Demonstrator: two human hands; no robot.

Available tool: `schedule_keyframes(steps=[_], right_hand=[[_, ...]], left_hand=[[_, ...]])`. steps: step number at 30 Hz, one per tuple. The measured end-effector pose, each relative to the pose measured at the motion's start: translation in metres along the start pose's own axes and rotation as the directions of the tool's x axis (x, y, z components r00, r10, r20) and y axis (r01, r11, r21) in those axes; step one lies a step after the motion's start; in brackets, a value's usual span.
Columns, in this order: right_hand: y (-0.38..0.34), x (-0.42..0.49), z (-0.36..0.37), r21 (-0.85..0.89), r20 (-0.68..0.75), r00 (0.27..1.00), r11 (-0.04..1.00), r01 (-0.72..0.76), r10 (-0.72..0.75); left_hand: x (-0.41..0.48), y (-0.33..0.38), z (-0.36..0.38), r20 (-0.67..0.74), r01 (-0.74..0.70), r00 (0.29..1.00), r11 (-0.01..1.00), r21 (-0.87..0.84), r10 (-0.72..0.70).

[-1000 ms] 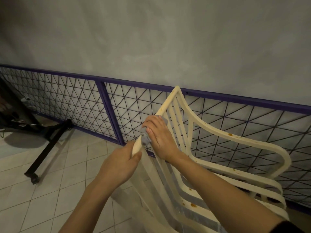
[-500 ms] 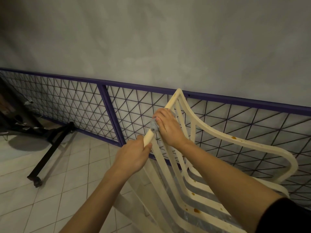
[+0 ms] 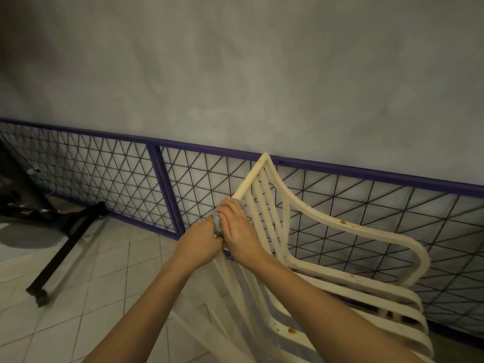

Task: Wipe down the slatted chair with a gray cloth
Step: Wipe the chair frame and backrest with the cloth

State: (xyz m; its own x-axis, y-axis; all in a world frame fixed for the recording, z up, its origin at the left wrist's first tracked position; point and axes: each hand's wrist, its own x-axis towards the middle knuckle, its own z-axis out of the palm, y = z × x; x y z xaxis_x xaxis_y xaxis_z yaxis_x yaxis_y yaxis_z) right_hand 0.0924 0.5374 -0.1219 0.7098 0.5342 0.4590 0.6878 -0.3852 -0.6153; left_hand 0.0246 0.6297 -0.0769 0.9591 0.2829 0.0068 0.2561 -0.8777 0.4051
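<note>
A cream slatted plastic chair [image 3: 337,226], spotted with brown stains, stands at the right with its backrest edge toward me. My left hand [image 3: 199,242] grips the backrest's top rail. Just above it, my right hand [image 3: 237,229] holds the gray cloth [image 3: 216,226] wrapped on the same rail, fingers curled over it. Only a small bunch of cloth shows between the two hands, which touch each other.
A purple-framed wire mesh fence [image 3: 162,195] runs along the gray wall behind the chair. A black stand with a wheeled leg [image 3: 60,258] lies on the tiled floor [image 3: 91,297] at the left.
My right hand went up the rail with the cloth, then slid back down until it met my left hand. The left hand kept its grip on the rail.
</note>
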Motion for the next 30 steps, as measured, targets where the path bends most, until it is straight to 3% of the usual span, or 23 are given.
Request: schedule_keyframes(steps=[7,11,16,20,26,30], right_hand=[[0.009,0.006,-0.016,-0.011,0.055,0.998,1.000,0.025,-0.025],[0.029,0.027,-0.016,-0.030,0.063,0.997,0.999,-0.030,0.032],[0.045,0.055,-0.023,0.098,0.070,0.989,0.986,-0.138,0.131],[0.060,0.062,-0.030,0.027,0.068,0.995,0.997,-0.074,0.072],[0.080,0.081,-0.040,0.096,0.018,1.000,0.995,-0.027,0.026],[0.098,0.102,-0.045,0.054,0.035,0.998,0.997,-0.052,0.050]], left_hand=[[0.005,-0.003,0.005,0.003,0.005,1.000,0.999,-0.038,-0.005],[0.017,-0.002,0.006,0.050,0.034,0.998,0.995,-0.094,-0.030],[0.055,0.015,0.008,0.054,-0.023,0.998,0.998,-0.065,0.027],[0.081,0.024,0.011,0.067,-0.024,0.997,0.998,-0.059,0.028],[0.104,0.021,0.024,0.048,-0.036,0.998,0.991,-0.129,0.043],[0.108,0.016,0.032,0.021,-0.028,0.999,0.995,-0.095,0.030]])
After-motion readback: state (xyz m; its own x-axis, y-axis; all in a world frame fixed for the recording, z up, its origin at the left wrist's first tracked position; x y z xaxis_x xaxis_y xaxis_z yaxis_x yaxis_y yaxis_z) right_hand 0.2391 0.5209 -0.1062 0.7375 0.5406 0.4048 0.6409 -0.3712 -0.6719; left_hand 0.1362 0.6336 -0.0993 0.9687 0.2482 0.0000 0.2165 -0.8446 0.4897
